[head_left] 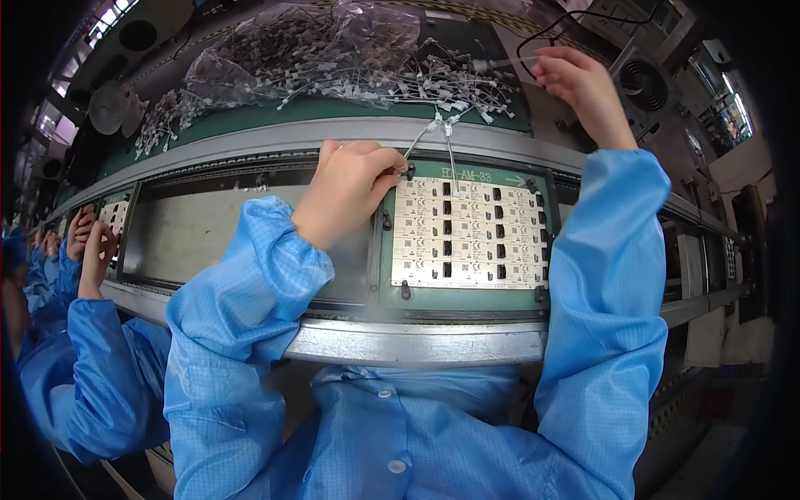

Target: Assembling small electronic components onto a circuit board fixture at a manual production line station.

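The green board (467, 299) has white panels (473, 227) in rows with black bits (501, 250); left hand (348, 192) and right hand (582, 90) are apart, what they grip I cannot tell

You are wearing a shiny, finely gridded blue smock (467, 433), its lower button (397, 467) sitting beneath the upper button (384, 393), puffy sleeves (606, 250) flanking that upper button.

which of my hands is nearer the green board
Your left hand, at the upper-left corner of the green board; the right hand is raised beyond its upper right.
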The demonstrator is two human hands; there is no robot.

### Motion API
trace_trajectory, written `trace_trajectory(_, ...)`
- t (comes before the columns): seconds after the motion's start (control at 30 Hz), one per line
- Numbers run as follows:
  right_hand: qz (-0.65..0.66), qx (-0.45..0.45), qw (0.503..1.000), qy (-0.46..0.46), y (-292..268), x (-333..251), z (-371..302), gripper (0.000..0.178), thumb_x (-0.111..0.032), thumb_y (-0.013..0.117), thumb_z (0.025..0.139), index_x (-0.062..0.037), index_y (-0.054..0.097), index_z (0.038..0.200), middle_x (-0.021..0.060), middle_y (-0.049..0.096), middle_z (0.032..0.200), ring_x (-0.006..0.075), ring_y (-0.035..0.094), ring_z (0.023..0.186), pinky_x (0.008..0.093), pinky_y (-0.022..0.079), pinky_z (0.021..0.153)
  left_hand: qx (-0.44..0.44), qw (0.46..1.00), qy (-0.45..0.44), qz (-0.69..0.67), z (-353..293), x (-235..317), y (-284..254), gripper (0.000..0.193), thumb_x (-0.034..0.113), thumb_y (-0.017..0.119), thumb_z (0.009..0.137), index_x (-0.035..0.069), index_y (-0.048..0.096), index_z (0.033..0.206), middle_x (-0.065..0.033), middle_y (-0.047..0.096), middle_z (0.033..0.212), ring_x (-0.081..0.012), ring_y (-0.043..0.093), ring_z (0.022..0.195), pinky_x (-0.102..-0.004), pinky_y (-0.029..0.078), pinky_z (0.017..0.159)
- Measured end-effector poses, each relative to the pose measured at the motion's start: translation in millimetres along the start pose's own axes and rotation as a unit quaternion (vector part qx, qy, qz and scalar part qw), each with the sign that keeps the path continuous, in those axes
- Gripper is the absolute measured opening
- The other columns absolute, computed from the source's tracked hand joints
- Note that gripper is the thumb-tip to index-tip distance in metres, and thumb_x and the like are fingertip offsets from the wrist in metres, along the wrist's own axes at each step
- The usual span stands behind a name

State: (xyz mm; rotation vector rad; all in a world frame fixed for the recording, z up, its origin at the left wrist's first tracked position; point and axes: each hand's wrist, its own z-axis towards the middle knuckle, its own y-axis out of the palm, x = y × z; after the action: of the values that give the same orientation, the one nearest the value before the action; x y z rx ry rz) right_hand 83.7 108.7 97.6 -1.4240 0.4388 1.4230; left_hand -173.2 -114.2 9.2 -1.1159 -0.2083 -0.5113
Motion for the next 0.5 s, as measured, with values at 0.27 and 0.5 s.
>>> trace_trajectory(0.27, 0.077, 0.044, 0.993, -0.082, -17.8, -17.7, -72.2, 0.028, -0.015, 0.057, 0.099, 0.0041, 0.059, 0.119, 0.0174, 0.068, 0.115, 0.0222, 0.066, 0.11, 0.0305, 0.047, 0.1, -0.017, 0.999, -0.024, 0.022, -0.3, 13.6, -1.4, 0.005, 0.012, 0.066, 0.085, 0.011, 0.069, 0.089, -0.0012, 0.069, 0.081, -0.0238, 0.06, 0.088, -0.0419, 0.033, 0.086)
trace_trajectory(0.5, 0.096, 0.041, 0.993, -0.047, -11.6, 7.1, -109.4, 0.027, -0.015, 0.056, 0.098, 0.0046, 0.059, 0.117, 0.0178, 0.068, 0.113, 0.0248, 0.066, 0.109, 0.0319, 0.046, 0.101, 0.034, 0.994, -0.085, 0.058, -4.8, 18.9, 1.9, 0.004, 0.018, 0.074, 0.077, 0.015, 0.074, 0.08, 0.0052, 0.065, 0.096, -0.0236, 0.05, 0.101, -0.0425, 0.031, 0.088)
